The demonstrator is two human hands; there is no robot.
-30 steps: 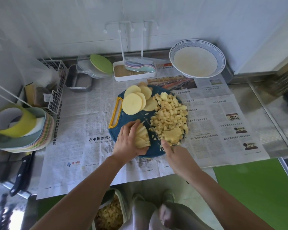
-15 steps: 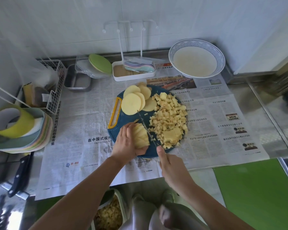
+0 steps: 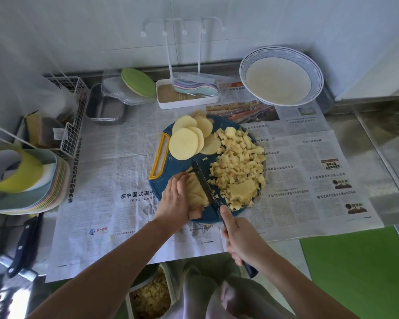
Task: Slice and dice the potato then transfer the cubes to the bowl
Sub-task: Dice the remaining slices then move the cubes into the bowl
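Observation:
A round blue cutting board (image 3: 180,165) with a yellow handle lies on newspaper. Round potato slices (image 3: 184,143) are fanned at its far left, and a heap of potato cubes (image 3: 238,163) fills its right half. My left hand (image 3: 174,202) holds a stack of potato strips (image 3: 197,194) down at the board's near edge. My right hand (image 3: 238,240) grips a dark-handled knife (image 3: 204,184); its blade lies against the right side of the stack. A white bowl (image 3: 281,75) with a blue rim stands at the back right.
Newspaper (image 3: 309,171) covers the steel counter. At the back stand a white rack tray (image 3: 187,97), a clear box with a green lid (image 3: 137,82) and a metal tin (image 3: 105,107). Stacked plates (image 3: 28,194) and a second knife (image 3: 24,244) are at left. A bin with scraps (image 3: 150,295) sits below.
My right hand drew back toward me, and the knife swung left from the cube heap to lie against the strips. My left hand stayed on the stack.

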